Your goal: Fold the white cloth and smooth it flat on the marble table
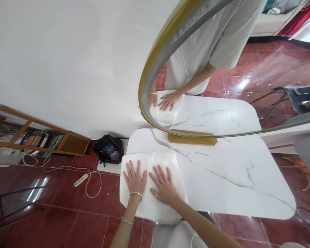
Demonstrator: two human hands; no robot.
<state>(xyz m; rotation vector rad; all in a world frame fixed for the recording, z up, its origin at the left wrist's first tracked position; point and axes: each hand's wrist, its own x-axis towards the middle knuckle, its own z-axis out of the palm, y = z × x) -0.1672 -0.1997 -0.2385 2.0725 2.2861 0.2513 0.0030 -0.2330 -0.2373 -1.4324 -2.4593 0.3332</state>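
A white cloth with a scalloped edge lies spread over the left end of a white marble-patterned table. Its near edge hangs slightly past the table's front. My left hand rests flat on the cloth, fingers spread, with bracelets on the wrist and forearm. Just to its right, my right hand also lies flat on the cloth with its fingers apart and a ring on one finger. Neither hand grasps anything.
A round gold-rimmed mirror on a gold base stands at the table's back and reflects my arms. On the red tiled floor to the left are a black bag and a power strip. A wooden shelf stands along the wall.
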